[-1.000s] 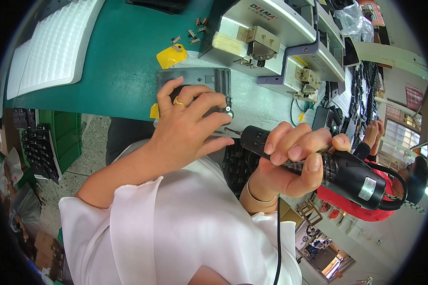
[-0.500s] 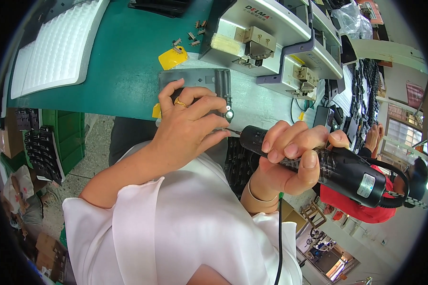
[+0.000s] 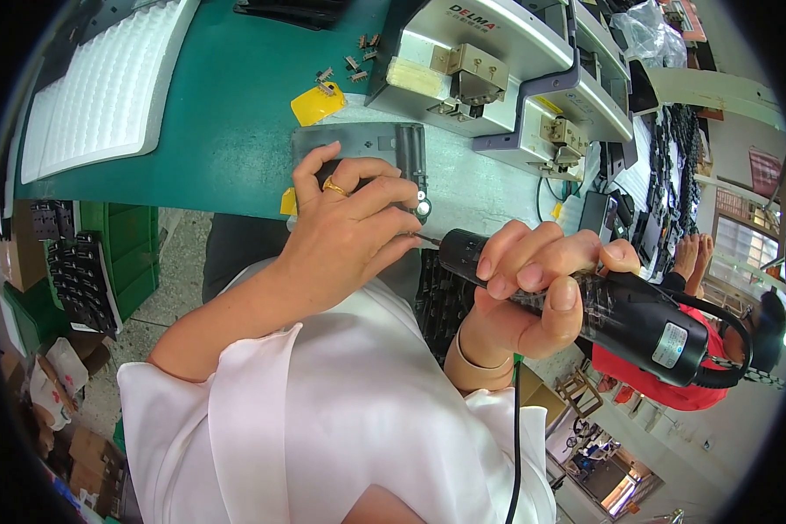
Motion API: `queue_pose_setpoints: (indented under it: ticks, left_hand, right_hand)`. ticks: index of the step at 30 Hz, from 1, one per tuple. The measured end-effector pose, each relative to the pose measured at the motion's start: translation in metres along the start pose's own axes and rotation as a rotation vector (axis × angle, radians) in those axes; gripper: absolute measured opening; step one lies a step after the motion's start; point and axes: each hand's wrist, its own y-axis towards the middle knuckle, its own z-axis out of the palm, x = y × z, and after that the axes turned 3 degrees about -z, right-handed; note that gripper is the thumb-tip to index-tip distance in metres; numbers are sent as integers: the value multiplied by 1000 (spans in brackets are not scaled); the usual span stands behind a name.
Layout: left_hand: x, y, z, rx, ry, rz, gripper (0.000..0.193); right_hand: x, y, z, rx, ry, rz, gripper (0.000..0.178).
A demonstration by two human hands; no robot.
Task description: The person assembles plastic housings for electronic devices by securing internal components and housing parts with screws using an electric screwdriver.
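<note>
My left hand (image 3: 349,218) lies over a dark grey plastic housing (image 3: 355,137) at the table's near edge, its fingers curled on it. A ring is on one finger. The thumb and forefinger come together beside the bit of a black electric screwdriver (image 3: 651,319), which my right hand (image 3: 541,284) grips round the body. The screwdriver lies nearly level, its bit pointing left toward the housing's near right side. My left fingertips hide the bit's tip, so whether it touches a screw cannot be seen. A small round metal part (image 3: 423,209) shows at the housing's right edge.
Two grey bench machines (image 3: 476,83) stand beyond my right hand. Several small switches (image 3: 353,64) lie near a yellow tag (image 3: 318,105). A white foam tray (image 3: 105,96) is at left, above green crates (image 3: 131,253). A person in red (image 3: 646,375) sits at right.
My hands, the housing and the screwdriver keep almost the same places. At far right, the hands of the person in red have shifted slightly.
</note>
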Motion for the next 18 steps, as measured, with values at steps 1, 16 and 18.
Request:
queue_pose_setpoints:
  ticks: [1,16,18]
  left_hand:
    - [0,0,0,1,0,-1,15]
    - [-2,2,0,72,-28,-1,15]
    - [-3,2,0,111,-42,-2,14]
  right_hand:
    - [0,0,0,12,5,0,37]
    - [2,1,1,71,16,42,38]
    - [6,2,3,96,7,57,40]
